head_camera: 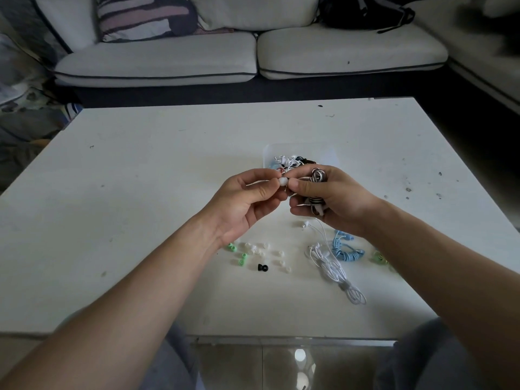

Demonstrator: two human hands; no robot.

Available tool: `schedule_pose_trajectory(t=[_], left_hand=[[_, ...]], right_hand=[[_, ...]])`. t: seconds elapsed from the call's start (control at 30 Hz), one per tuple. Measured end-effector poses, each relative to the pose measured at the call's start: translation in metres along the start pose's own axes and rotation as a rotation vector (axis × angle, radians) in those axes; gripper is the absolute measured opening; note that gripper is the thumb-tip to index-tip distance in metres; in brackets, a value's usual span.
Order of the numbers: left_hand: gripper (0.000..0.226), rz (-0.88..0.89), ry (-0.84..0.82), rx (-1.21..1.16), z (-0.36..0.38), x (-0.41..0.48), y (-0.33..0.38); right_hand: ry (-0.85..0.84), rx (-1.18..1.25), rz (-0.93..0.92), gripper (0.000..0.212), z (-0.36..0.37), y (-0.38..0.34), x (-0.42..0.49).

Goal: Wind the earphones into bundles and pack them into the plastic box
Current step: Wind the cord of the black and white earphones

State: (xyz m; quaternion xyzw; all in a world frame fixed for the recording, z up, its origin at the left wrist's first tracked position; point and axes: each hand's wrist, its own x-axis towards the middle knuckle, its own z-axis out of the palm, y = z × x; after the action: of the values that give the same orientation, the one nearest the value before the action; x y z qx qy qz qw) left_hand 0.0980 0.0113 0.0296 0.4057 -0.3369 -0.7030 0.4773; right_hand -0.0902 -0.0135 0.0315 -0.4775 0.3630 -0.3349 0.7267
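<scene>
Above the table [140,192], both hands' fingers [260,190] pinch the striped earphones [317,177].

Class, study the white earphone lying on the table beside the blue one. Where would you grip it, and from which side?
Probably at the narrow wound waist toward the near end of the white earphone, pinched from above, coming in from the near left. It lies flat on the table, its loose loops spread at both ends, and the blue earphone crowds its far right.
</scene>
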Motion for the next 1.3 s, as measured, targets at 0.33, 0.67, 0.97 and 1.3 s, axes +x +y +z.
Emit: schedule_pose_trajectory(t=[0.33, 0.67, 0.97, 1.3], left_hand=[[0.02, 0.122, -0.081, 0.399, -0.001, -0.002, -0.001], [0.021, 0.136, -0.083, 0.629, -0.003, -0.001, 0.0], [0.019, 0.152, 0.004, 0.613, -0.006, 0.001, 0.001], [0.022, 0.1, 0.095, 0.466, -0.014, 0.003, 0.002]], right_hand=[[0.015, 0.023, 0.031, 0.013, 0.0, 0.002, 0.001], [0.003, 0.203, 0.15, 0.032, 0.008, 0.002, 0.001], [0.097, -0.109, 0.371, 0.038, 0.008, 0.004, 0.003], [0.321, -0.037, 0.305, 0.024, 0.0, 0.011, 0.015]])
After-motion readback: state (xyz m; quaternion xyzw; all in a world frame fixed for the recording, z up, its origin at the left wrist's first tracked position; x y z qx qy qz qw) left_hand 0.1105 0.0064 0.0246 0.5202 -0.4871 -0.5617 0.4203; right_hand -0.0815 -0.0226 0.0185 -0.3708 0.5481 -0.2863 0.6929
